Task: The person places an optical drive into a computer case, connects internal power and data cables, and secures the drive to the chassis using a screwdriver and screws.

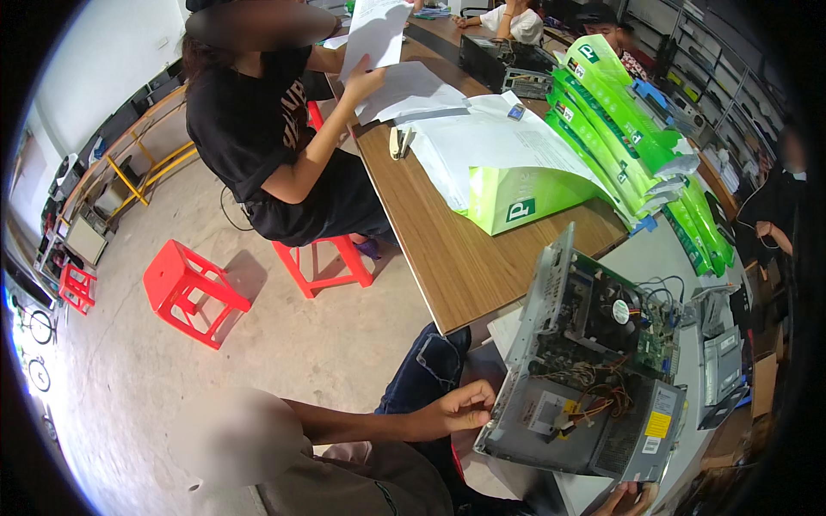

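An opened desktop computer case (pixel 559 413) is tilted over the pale table in front of me. Inside it show a black fan (pixel 615 314), a green circuit board (pixel 658 344), bundled coloured wires (pixel 607 400) and a metal power supply (pixel 658 426) with a yellow label. My left hand (pixel 452 413) has its fingers curled at the case's left edge, thumb and forefinger pressed against the metal. At the lower right corner, my right hand (pixel 632 497) grips the bottom edge; the picture's rim cuts off part of it.
A wooden table (pixel 447 284) beyond holds papers (pixel 396 90), a stapler (pixel 399 143) and green paper packs (pixel 594 129). A seated person in black (pixel 249 129) reads a sheet at left. A red stool (pixel 185 288) stands on the floor. Grey computer parts (pixel 723 365) lie right of the case.
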Tool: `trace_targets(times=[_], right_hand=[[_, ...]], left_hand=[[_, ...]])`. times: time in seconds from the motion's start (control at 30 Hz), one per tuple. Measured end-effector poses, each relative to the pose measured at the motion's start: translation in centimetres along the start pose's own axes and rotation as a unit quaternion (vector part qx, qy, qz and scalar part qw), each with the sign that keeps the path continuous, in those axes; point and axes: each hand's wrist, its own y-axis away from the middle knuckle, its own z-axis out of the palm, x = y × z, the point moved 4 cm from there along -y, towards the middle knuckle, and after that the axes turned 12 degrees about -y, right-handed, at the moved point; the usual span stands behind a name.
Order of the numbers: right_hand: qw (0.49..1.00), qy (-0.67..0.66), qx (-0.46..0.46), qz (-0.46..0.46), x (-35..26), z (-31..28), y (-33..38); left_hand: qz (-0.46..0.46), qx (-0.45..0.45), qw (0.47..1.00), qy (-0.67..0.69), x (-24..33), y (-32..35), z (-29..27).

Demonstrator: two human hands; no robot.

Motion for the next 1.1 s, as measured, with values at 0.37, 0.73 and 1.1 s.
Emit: trace_targets(times=[0.37,0.73,1.1], right_hand=[[1.0,0.025,0.003,0.002,0.3,0.0,-0.1],[0.998,0.048,0.022,-0.029,1.6,-0.6,-0.3],[0.998,0.05,0.024,-0.023,2.1,-0.8,-0.3]], left_hand=[[-0.015,-0.02,1.0,-0.001,-0.2,-0.5,-0.8],[-0.044,-0.043,0.998,0.011,-0.7,-0.8,-1.2],[-0.085,-0.118,0.989,0.037,-1.2,-0.9,-1.1]])
